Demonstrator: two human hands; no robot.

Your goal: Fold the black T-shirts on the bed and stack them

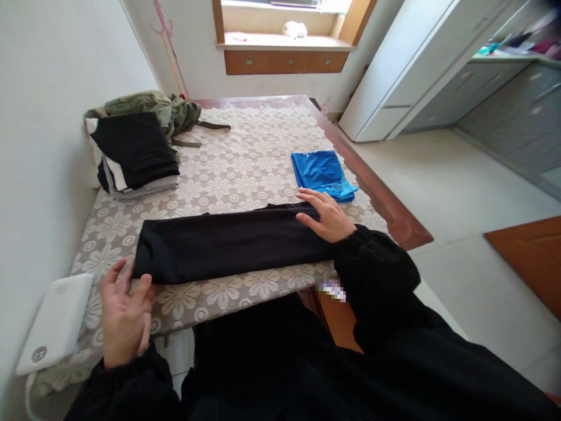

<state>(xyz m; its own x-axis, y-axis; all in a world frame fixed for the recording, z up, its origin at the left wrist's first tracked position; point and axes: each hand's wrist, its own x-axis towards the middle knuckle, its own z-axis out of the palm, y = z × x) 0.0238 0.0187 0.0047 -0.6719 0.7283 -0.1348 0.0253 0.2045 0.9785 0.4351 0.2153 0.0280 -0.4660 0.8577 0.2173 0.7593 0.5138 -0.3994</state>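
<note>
A black garment, folded into a long flat strip, lies near the table's front edge. At its lower left corner is my left hand, fingers apart, with the thumb close to the cloth's edge. Over the strip's right end my right hand is spread, palm down; whether it presses on the fabric I cannot tell. Just beyond that hand sits a folded blue garment. Part of the black strip's right end is hidden by my hand and sleeve.
A patterned lace cloth covers the table. Folded black, white and grey clothes are stacked at the back left beside an olive green bag. A white power bank with a cable lies by the left wall.
</note>
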